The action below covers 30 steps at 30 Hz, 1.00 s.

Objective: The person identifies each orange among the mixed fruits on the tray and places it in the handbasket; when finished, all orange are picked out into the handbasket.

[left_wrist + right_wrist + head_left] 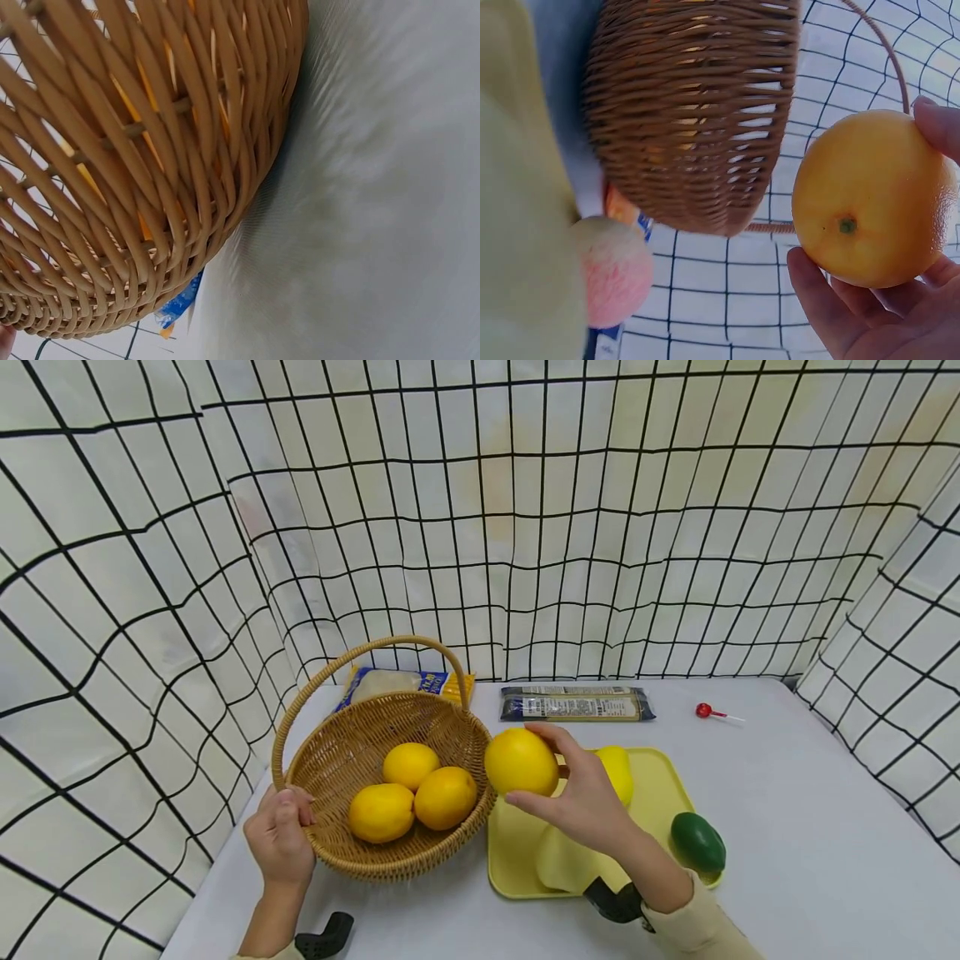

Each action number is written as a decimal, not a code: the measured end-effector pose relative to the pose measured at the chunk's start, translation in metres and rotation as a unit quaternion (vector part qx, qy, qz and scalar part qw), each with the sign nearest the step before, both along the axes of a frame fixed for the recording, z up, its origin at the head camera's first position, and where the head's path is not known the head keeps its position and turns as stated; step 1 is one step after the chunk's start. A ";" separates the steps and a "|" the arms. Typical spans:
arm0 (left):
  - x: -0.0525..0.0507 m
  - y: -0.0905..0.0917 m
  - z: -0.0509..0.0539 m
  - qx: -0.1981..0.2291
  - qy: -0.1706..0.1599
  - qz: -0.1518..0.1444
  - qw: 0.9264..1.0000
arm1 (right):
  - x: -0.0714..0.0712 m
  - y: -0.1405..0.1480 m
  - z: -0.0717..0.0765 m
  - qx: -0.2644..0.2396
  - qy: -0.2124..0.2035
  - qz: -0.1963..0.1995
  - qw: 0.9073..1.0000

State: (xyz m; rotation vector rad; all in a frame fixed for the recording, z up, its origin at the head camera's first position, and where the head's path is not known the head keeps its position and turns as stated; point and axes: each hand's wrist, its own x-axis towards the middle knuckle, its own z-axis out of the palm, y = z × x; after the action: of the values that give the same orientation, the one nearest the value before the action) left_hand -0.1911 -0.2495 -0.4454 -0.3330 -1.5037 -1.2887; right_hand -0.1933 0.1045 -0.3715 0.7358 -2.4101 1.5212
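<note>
At the left, my left hand [283, 833] grips the rim of a wicker basket [405, 864] near the foot of its hoop handle. Inside the basket lie three yellow, lemon-like fruits [381, 813]. My right hand [588, 802] holds a round yellow-orange fruit, apparently an orange [874, 199], between thumb and fingers, its green stem end showing in the right wrist view. That orange is up beside the basket's right rim, above the left part of a yellow tray [510, 868]. In the left wrist view, the basket's woven side hides most of the left hand.
On the tray are a dark green fruit [697, 842], a bright yellow fruit [617, 772] and a pale yellow piece [562, 860]. The right wrist view shows a pinkish peach [615, 270]. Behind lie a blue-yellow packet [386, 683], a dark packet [577, 703] and a red lollipop [703, 711].
</note>
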 end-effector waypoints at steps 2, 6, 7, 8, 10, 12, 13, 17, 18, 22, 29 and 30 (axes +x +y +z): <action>0.000 0.000 0.000 -0.001 0.000 -0.001 1.000 | 0.000 -0.008 0.006 -0.007 0.012 0.012 1.000; 0.001 0.001 0.000 -0.003 -0.002 -0.001 1.000 | 0.001 -0.024 0.014 -0.012 0.025 0.043 0.999; 0.001 0.001 0.001 -0.003 -0.002 -0.001 1.000 | 0.001 -0.027 0.015 -0.013 0.027 0.049 0.998; 0.001 0.001 0.001 -0.004 -0.002 -0.001 1.000 | 0.001 -0.031 0.015 -0.013 0.026 0.055 0.998; 0.001 0.001 0.001 -0.004 -0.001 -0.002 1.000 | 0.001 -0.038 0.015 -0.013 0.024 0.067 0.997; 0.001 0.001 0.001 -0.003 0.000 -0.002 1.000 | 0.000 -0.044 0.014 -0.015 0.025 0.077 0.997; 0.001 0.001 0.001 -0.002 0.001 -0.003 1.000 | 0.000 -0.047 0.013 -0.013 0.024 0.079 0.997; 0.001 0.000 0.000 -0.002 0.003 -0.002 1.000 | 0.000 -0.057 0.010 -0.011 0.016 0.105 0.994; 0.001 0.000 0.000 -0.002 0.003 -0.001 1.000 | 0.000 -0.058 0.010 -0.007 0.011 0.111 0.994; 0.001 0.000 0.000 -0.006 -0.001 0.001 1.000 | -0.001 -0.063 0.008 0.015 -0.007 0.131 0.991; 0.001 0.001 0.001 -0.004 -0.005 0.005 1.000 | -0.005 -0.072 0.011 0.067 -0.027 0.156 0.985; 0.001 0.001 0.001 -0.003 -0.004 0.005 1.000 | -0.005 -0.074 0.011 0.077 -0.030 0.159 0.984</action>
State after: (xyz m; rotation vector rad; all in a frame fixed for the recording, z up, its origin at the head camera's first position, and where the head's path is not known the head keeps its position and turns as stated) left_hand -0.1900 -0.2487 -0.4447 -0.3233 -1.5155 -1.2786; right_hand -0.1986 0.0306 -0.3602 1.1732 -2.5738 1.4928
